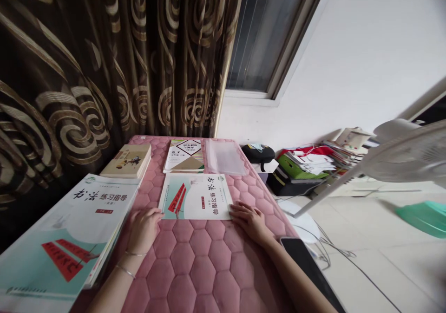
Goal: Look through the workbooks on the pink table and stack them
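A calligraphy practice workbook point(195, 197) with a white and teal cover and a red banner lies flat on a pink quilted mat point(209, 266). My left hand point(142, 229) rests palm down, its fingertips at the workbook's lower left corner. My right hand point(249, 220) lies flat with its fingers against the lower right corner. Neither hand grips anything. A thin bracelet and a second thin bangle circle my left wrist. A thick stack of matching workbooks point(59, 238) sits to the left of my left hand.
A tan book point(127, 160), a textbook point(183, 155) and a clear plastic sleeve point(223, 157) lie at the far end of the mat. A black phone point(303, 266) sits by the right edge. Beyond stand a white fan point(407, 155) and a pile of papers point(306, 164).
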A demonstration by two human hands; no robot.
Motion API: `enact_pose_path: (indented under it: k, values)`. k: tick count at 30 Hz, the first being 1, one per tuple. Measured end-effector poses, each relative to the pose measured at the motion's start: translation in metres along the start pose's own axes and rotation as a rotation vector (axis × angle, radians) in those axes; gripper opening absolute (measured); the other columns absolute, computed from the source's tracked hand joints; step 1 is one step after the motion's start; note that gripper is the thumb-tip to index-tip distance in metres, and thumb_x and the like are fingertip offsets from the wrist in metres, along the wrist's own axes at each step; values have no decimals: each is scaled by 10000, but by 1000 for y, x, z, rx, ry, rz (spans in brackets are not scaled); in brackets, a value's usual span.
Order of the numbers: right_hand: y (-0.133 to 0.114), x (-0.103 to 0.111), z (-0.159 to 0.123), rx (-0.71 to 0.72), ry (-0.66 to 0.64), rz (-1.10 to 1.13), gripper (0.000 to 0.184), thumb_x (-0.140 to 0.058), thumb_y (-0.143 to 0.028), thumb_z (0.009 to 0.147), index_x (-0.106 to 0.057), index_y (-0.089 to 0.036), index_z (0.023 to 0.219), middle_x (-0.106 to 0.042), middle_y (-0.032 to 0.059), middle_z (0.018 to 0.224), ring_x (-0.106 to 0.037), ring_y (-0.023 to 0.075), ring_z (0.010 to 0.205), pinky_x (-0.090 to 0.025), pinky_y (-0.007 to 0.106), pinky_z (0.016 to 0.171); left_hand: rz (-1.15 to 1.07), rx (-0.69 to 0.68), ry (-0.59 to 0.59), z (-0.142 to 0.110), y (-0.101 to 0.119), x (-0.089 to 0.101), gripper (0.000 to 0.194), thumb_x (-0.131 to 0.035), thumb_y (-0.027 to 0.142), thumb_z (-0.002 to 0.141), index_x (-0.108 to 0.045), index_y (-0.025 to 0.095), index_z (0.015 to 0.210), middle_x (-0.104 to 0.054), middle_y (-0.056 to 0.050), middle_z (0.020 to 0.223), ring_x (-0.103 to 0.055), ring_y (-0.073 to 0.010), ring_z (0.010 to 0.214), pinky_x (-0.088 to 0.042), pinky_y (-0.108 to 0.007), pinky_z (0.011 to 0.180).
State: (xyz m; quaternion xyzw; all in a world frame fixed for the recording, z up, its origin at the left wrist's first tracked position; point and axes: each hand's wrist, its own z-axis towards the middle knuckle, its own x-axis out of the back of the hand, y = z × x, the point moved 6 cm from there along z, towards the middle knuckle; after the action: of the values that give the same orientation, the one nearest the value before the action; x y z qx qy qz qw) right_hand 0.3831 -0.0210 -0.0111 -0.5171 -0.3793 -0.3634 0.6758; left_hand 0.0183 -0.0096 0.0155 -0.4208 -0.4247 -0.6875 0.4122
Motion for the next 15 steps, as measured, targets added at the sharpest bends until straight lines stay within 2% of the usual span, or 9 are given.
enact_pose_path:
  k: [5, 8, 11, 15]
  values:
    - [-1, 4, 0, 26, -53, 16, 296, -507, -347, 901, -704, -354, 1122, -618, 17, 1313, -451, 277, 1308, -308, 535, 1037, 7, 19, -14, 0, 1, 2, 477, -412, 11, 810, -746, 317, 958, -721, -13, 1100, -628, -202, 1045, -381, -404, 930]
    - [-4, 10, 7, 47, -81, -7, 271, -543, -387, 876, -722, -347, 1075, -630, 28, 1285, -481, 275, 1264, -366, 488, 991, 67, -4, 6, 0, 13, 3, 398, -449, 32, 821, -741, 287, 910, -711, -39, 1092, -592, -234, 1078, -347, -458, 977]
    - [-18, 13, 31, 59, -83, -39, 233, -544, -376, 876, -746, -311, 972, -661, 37, 1205, -538, 252, 1172, -397, 434, 948, 95, -108, 23, 5, 47, -3, 297, -484, 73, 852, -713, 252, 911, -687, -57, 1089, -563, -250, 1093, -303, -514, 1024]
    - [-50, 0, 83, 83, -71, -108, 290, -473, -287, 923, -691, -290, 1114, -635, 45, 1251, -538, 223, 1167, -382, 394, 966, 89, -315, -32, 19, 110, -27, 244, -460, 108, 909, -670, 221, 962, -665, -66, 1014, -573, -224, 1014, -348, -486, 1012]
